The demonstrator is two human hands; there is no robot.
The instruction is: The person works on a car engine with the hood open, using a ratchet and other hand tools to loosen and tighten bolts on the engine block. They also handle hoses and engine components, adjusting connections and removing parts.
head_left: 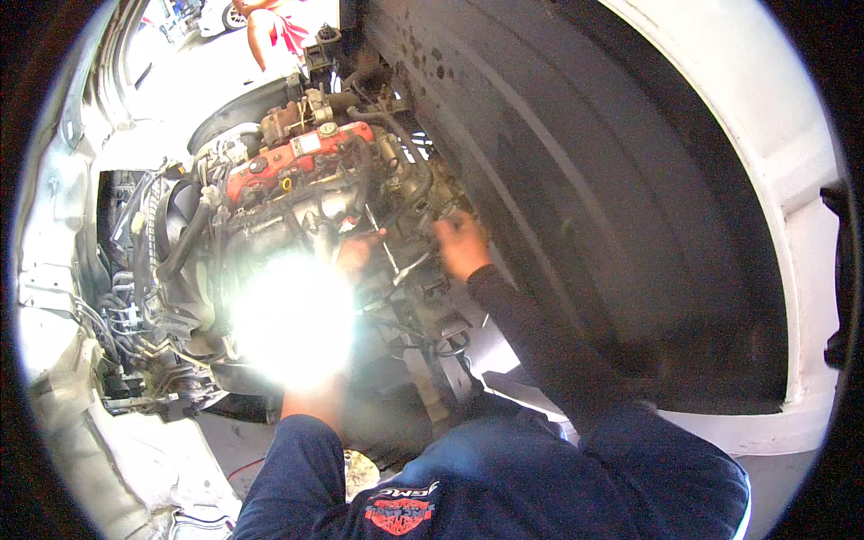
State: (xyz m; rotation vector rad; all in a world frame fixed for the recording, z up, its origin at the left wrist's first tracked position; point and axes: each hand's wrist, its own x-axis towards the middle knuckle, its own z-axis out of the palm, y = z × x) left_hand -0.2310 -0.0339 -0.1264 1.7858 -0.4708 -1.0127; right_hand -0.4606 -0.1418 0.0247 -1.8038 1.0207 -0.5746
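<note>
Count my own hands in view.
2: the left hand just up and right of the bright glare; the right hand farther right, near the dark panel.

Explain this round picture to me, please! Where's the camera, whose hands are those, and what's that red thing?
It's a person, not a robot. A camera on their head looks down, and its wide lens bends straight edges. The machine is an engine, and the red thing is a cover on top. The left hand is near a thin metal tool; the right hand is beside a big dark panel. They're too blurry to tell what they hold. The white glow is glare, hiding part of the left arm. At the top, part of someone else shows.
</note>
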